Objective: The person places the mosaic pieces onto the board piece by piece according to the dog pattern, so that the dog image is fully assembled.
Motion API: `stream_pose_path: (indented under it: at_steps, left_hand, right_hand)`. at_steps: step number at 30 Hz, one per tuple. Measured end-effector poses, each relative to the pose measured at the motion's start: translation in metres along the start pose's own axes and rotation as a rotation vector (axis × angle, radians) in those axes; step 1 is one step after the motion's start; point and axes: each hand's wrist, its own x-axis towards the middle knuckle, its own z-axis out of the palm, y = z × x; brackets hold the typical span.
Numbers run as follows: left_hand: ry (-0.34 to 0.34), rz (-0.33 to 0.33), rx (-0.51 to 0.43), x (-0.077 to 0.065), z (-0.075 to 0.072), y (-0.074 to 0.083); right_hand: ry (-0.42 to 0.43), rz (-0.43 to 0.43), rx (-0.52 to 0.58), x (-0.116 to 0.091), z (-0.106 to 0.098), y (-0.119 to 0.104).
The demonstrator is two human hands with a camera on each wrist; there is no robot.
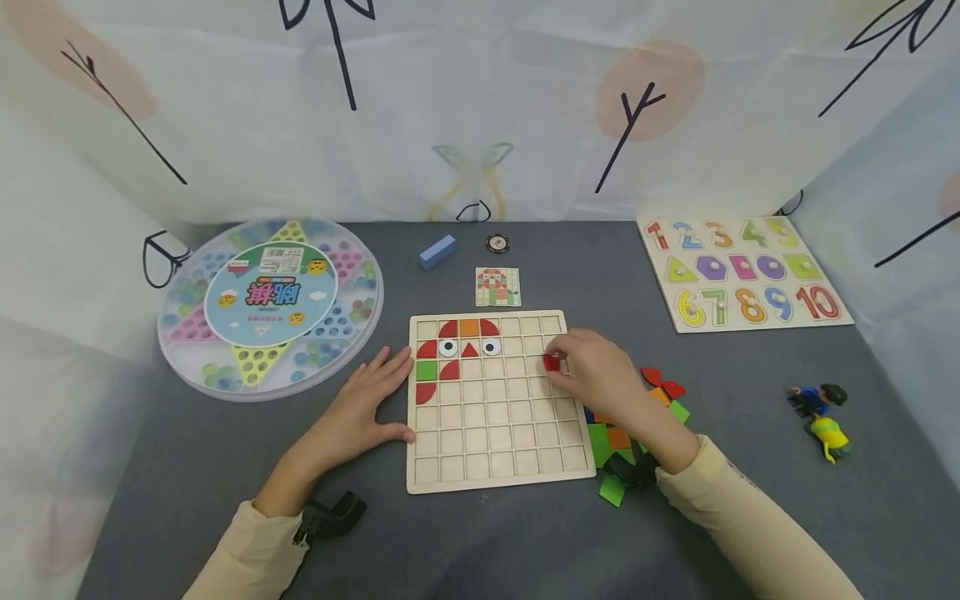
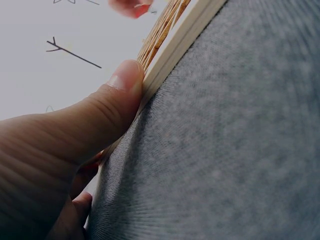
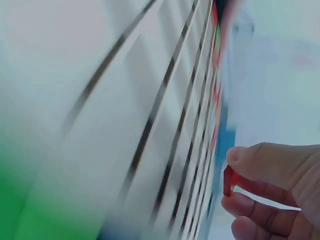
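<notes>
A wooden grid board point(image 1: 495, 437) lies in the middle of the grey table. Red, orange and green pieces and two eye pieces fill some cells at its upper left. Along the board's left edge rests my left hand point(image 1: 358, 412), fingers spread; in the left wrist view its thumb point(image 2: 112, 97) touches the board's side. Over the board's right side, my right hand point(image 1: 600, 371) pinches a small red piece point(image 1: 551, 362) between thumb and fingers. The right wrist view shows this red piece point(image 3: 229, 181) held above the grid; its full outline is hidden.
Loose coloured pieces point(image 1: 598, 442) lie right of the board, partly under my right forearm. Behind the board are a pattern card point(image 1: 497, 287), a blue block point(image 1: 437, 252) and a round black token point(image 1: 497, 243). A round game case point(image 1: 180, 358), number puzzle point(image 1: 742, 275) and toy figures point(image 1: 828, 433) stand around.
</notes>
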Motion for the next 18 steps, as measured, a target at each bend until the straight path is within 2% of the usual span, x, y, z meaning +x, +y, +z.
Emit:
stream_pose_path:
  at_steps: [5, 8, 13, 18]
  left_hand:
    - [0.003, 0.007, -0.005, -0.001, -0.001, 0.000]
    - [0.001, 0.014, -0.008, 0.000, -0.001, 0.000]
    - [0.001, 0.023, -0.006, 0.001, 0.001, -0.001]
    - [0.007, 0.021, -0.006, 0.000, 0.000, -0.001]
  right_hand:
    - [-0.066, -0.147, -0.010, 0.024, 0.018, -0.053]
    - [-0.106, -0.223, -0.053, 0.035, 0.031, -0.076]
    - [-0.160, -0.265, -0.132, 0.043, 0.046, -0.092]
    - [-0.140, -0.275, -0.142, 0.042, 0.049, -0.095]
